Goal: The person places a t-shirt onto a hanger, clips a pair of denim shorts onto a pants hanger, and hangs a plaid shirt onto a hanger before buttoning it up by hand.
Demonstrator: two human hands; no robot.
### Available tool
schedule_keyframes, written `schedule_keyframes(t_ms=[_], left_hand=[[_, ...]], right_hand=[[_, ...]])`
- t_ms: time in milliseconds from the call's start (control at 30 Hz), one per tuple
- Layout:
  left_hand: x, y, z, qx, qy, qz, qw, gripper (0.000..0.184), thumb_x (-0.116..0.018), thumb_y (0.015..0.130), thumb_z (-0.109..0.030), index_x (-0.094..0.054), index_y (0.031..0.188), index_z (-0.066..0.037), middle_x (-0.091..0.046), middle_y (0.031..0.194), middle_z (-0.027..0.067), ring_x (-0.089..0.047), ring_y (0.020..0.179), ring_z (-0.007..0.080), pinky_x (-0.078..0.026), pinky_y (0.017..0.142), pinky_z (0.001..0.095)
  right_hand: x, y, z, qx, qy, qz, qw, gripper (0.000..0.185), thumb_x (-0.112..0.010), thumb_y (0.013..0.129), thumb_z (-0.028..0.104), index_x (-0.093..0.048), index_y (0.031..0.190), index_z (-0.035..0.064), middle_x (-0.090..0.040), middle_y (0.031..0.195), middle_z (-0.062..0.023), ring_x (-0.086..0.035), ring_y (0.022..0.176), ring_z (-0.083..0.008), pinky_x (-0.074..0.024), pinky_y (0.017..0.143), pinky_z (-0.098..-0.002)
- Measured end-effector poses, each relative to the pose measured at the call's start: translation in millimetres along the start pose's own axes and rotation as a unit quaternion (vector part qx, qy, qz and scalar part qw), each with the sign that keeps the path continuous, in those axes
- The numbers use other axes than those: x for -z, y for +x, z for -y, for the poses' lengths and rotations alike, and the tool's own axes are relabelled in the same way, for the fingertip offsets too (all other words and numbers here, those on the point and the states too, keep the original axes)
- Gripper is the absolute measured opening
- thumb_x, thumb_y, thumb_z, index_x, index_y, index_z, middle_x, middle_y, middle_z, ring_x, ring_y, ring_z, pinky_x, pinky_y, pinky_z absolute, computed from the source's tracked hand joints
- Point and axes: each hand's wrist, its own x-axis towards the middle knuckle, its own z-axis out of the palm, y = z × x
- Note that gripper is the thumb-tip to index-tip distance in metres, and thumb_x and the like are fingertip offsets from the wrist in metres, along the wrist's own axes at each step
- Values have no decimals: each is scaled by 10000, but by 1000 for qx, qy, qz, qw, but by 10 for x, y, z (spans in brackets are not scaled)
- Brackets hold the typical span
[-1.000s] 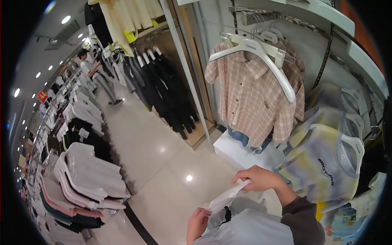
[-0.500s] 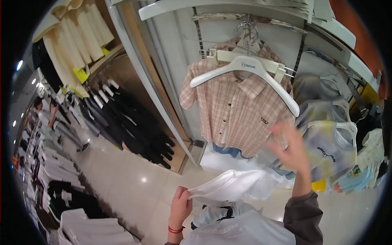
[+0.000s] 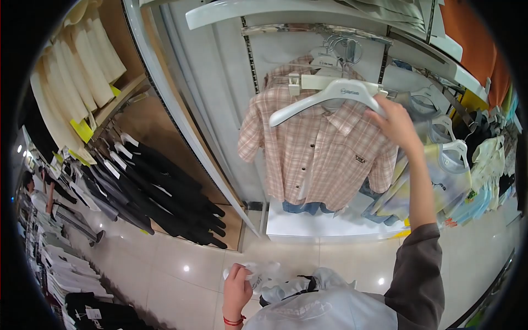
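My right hand (image 3: 397, 125) reaches up and grips the right arm of a white clothes hanger (image 3: 330, 94). The bare hanger sits in front of a pink-and-white plaid shirt (image 3: 324, 157) with dark buttons, which hangs on the wall rail. Low in front of my body, my left hand (image 3: 237, 289) is closed on a thin white crumpled sheet (image 3: 267, 273); I cannot tell whether it is cloth or plastic. Part of it is tucked inside the fingers.
A metal rail (image 3: 313, 28) holds the hangers. Tie-dye shirts (image 3: 440, 170) hang at the right. Black trousers (image 3: 159, 192) hang at the left beyond a white upright panel (image 3: 181, 104). Below the plaid shirt is a white platform (image 3: 319, 225). A person (image 3: 55, 203) stands far left.
My right hand has gone up from in front of the plaid shirt and taken hold of the hanger. My left hand stays low; the white sheet, spread out before, is now bunched up.
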Motion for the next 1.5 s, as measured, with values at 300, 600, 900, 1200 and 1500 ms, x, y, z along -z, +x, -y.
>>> schedule_keyframes(t_ms=[300,600,900,1200,1500], left_hand=[[210,31,148,-2,-27,-9,1000,244,-436,625,92,-514,842,14,-491,865,181,-506,790,368,-433,662,383],[582,316,47,-59,16,-40,997,202,-538,663,76,-513,847,-3,-471,837,138,-510,742,314,-436,628,338],[788,401,-103,-75,51,3,996,188,-658,671,23,-532,802,-22,-527,851,87,-545,723,250,-454,608,320],[953,420,-189,-193,140,16,971,223,-639,609,32,-569,807,-41,-550,846,73,-542,740,236,-465,600,313],[1066,471,-177,-127,68,-31,989,191,-651,657,26,-553,815,-17,-529,831,82,-515,650,228,-441,567,299]], right_hand=[[480,-67,-100,52,54,-12,997,269,-595,827,231,-520,935,-3,-550,725,-188,-503,628,-317,-410,593,-334],[386,-1298,-61,20,8,94,995,419,-544,827,369,-560,998,-14,-592,813,-146,-563,732,-274,-417,684,-329],[-187,-1731,459,46,263,149,952,402,-640,746,386,-546,782,-3,-510,655,-111,-479,560,-275,-364,534,-332],[-397,-1650,628,65,286,178,939,380,-652,739,356,-566,819,-5,-509,676,-115,-475,552,-278,-376,528,-322],[-425,-1720,541,22,235,294,926,340,-638,752,333,-545,758,6,-513,645,-137,-492,592,-325,-390,537,-348]])
